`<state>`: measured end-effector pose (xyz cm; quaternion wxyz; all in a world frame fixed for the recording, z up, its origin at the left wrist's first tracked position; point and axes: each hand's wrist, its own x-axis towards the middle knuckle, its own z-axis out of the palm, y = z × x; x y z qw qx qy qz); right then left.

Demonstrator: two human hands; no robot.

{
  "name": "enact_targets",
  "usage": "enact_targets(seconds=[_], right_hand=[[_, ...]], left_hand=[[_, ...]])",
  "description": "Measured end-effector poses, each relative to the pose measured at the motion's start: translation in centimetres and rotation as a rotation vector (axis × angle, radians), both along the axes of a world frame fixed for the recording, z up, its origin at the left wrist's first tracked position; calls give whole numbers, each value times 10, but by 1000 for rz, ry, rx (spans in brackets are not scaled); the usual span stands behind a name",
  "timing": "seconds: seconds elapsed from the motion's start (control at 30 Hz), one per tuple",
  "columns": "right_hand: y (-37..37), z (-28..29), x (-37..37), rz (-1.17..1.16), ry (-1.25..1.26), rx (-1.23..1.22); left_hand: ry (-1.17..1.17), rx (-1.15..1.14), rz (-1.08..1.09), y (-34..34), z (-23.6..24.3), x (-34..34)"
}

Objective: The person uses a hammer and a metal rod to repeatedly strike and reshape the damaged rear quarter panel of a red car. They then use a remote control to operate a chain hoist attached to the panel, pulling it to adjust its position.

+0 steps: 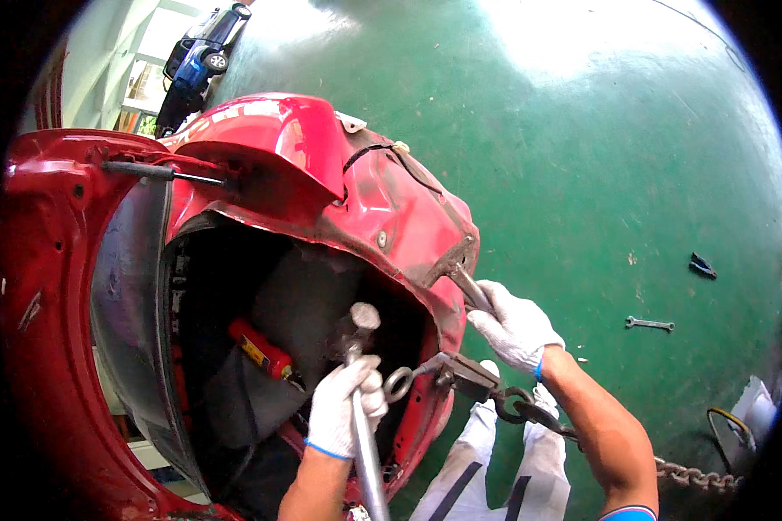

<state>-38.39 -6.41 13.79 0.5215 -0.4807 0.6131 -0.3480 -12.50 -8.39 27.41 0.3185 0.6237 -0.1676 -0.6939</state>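
My white-gloved left hand grips the steel handle of a hammer, its head over the dark open trunk of a red car. My white-gloved right hand is wrapped round a metal tool, whose broad end rests against the creased red rear panel. Just below that hand, a pulling clamp with rings sits at the trunk's edge, linked to a heavy chain running right.
The raised trunk lid fills the left. A red extinguisher lies inside the trunk. On the green floor lie pliers and a wrench. Another car stands behind. My white-trousered legs show below.
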Motion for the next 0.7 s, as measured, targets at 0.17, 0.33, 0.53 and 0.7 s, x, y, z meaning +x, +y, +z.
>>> enact_targets(seconds=[0.17,0.33,0.53,0.7], right_hand=[[-14,-13,-1,37,-53,-84],[-24,-29,-3,93,-40,-104],[-34,-21,-9,184,11,-116],[-44,-17,-15,236,147,-106]], left_hand=[[-129,-5,123,-13,-26,-63],[-236,-70,142,-9,-42,-78],[-277,-96,94,-3,-48,-87],[-232,-111,111,2,-52,-100]])
